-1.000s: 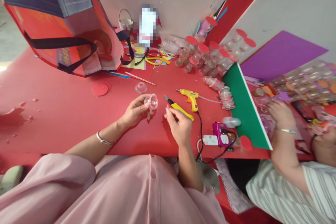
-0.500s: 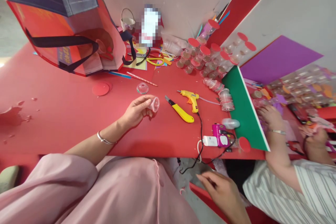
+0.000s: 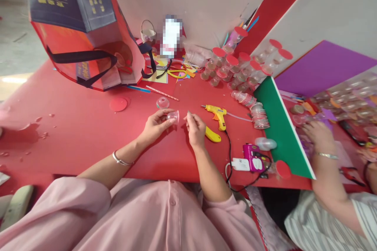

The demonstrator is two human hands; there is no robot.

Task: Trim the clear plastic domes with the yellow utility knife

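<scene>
A small clear plastic cup lies sideways in my left hand, its open rim facing right. Just right of that rim is my right hand, fingertips drawn together; whatever they may pinch is too small to make out. The yellow utility knife on the table is partly covered by my right hand. Beyond the knife lies a yellow glue gun with a clear glue stick in its back. A clear domed plastic piece rests behind my left hand, and a flat red disc is farther left.
Cups with red discs stand at the back right, before a green divider. Stacked cups lie beside it. A purple device with cables sits near the front edge. A large bag stands left. A co-worker's arm is right.
My right hand has risen from below the table edge to beside the cup, its fingers closing together. The cup has turned in my left hand so its rim faces right. The view has shifted slightly.
</scene>
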